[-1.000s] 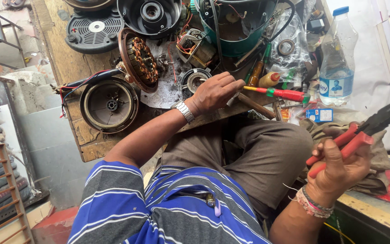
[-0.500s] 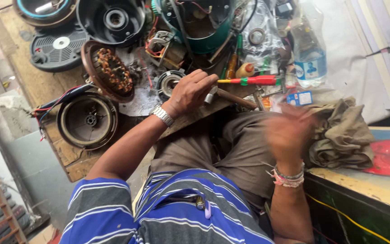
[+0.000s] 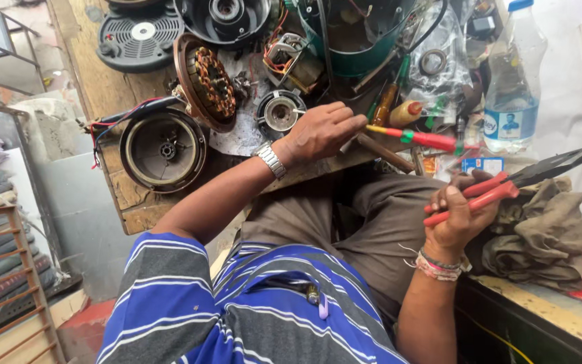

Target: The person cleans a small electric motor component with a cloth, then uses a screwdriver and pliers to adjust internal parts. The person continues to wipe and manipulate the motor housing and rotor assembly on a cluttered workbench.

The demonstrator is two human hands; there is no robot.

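Left hand on the cluttered bench, right hand holding pliers off to the side.

The worn wooden workbench point(image 3: 112, 94) carries a round grey motor housing point(image 3: 163, 149) and a small silver bearing hub point(image 3: 281, 113). The left hand point(image 3: 321, 129) rests just right of the hub, fingers curled, knuckles near the red-and-green screwdriver point(image 3: 415, 138); whether they pinch anything is unclear. The right hand point(image 3: 458, 214), raised apart over the lap, is wrapped fully around red-handled pliers point(image 3: 506, 185), whose long axis points right and slightly upward, away from the bench.
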